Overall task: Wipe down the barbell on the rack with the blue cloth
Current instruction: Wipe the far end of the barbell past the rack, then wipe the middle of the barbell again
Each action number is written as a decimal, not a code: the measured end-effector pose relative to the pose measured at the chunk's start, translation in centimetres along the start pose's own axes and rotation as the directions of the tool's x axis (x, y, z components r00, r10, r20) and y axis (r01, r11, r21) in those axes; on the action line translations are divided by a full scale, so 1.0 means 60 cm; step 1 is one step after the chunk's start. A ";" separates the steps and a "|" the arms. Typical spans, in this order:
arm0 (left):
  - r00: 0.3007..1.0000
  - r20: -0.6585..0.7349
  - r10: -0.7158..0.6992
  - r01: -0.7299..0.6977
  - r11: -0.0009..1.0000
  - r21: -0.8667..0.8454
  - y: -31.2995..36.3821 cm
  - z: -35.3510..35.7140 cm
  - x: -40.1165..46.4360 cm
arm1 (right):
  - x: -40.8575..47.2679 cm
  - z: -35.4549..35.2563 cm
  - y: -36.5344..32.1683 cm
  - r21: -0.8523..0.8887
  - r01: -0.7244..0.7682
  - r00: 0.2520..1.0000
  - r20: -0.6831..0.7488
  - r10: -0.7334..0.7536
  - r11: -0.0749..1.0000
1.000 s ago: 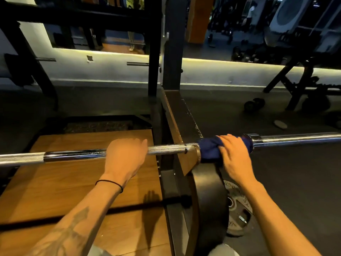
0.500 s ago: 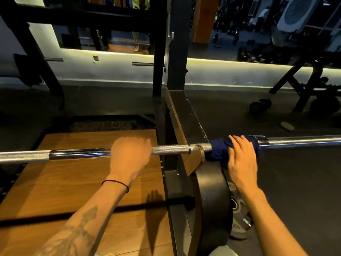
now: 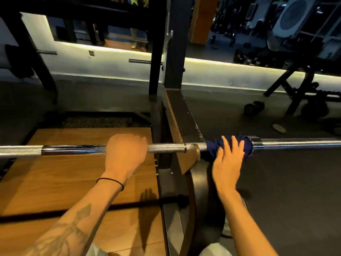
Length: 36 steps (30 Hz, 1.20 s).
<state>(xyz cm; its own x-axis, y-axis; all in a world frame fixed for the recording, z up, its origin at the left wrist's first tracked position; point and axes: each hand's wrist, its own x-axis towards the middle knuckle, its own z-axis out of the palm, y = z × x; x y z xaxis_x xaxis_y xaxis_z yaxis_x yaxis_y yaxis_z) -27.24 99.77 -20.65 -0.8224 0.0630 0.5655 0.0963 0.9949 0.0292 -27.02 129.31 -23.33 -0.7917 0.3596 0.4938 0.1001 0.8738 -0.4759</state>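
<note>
1. The barbell (image 3: pixel 166 147) runs straight across the middle of the frame, resting on the rack (image 3: pixel 186 126) just right of centre, above the wooden platform (image 3: pixel 55 172) at lower left.
2. The left hand (image 3: pixel 125 154) is clenched over the bar left of centre, knuckles up — the same grip, at the same spot on the shaft, as half a second ago.
3. The blue cloth (image 3: pixel 215 147) is wrapped round the bar just right of the rack's support, between it and the collar (image 3: pixel 256 143) of the sleeve.
4. The right hand (image 3: pixel 227 159) presses on the cloth with fingers spread and only loosely curved over it, not closed round the bar; a second ago it wrapped the cloth more fully.
5. Since then the right hand has slid slightly toward the right of the frame, so that more of the cloth shows on its left side.
6. A black weight plate (image 3: pixel 201 200) stands below the cloth, at lower centre — unchanged.
7. A dumbbell (image 3: pixel 253 107) lies on the dark floor at the upper right.
</note>
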 end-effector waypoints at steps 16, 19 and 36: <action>1.000 0.006 0.000 0.000 1.000 -0.027 -0.002 0.002 0.001 | -0.041 0.005 -0.062 0.148 0.271 0.946 0.143 -0.291 0.951; 0.999 0.029 0.015 -0.015 1.000 -0.003 -0.004 0.003 0.004 | -0.020 -0.011 -0.025 0.124 0.569 0.781 0.228 -0.581 0.813; 0.996 0.089 -0.006 0.007 1.000 -0.010 0.000 -0.008 0.000 | 0.058 -0.166 -0.222 0.680 -0.099 0.995 0.092 0.049 0.727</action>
<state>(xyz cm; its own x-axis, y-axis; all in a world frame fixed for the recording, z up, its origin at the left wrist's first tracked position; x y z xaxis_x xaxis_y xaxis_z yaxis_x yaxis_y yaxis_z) -26.95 99.76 -20.24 -0.8698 0.0638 0.4893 0.0964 0.9945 0.0417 -25.10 122.19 -8.05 -0.8381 0.3702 0.4007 -0.2587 0.3771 -0.8893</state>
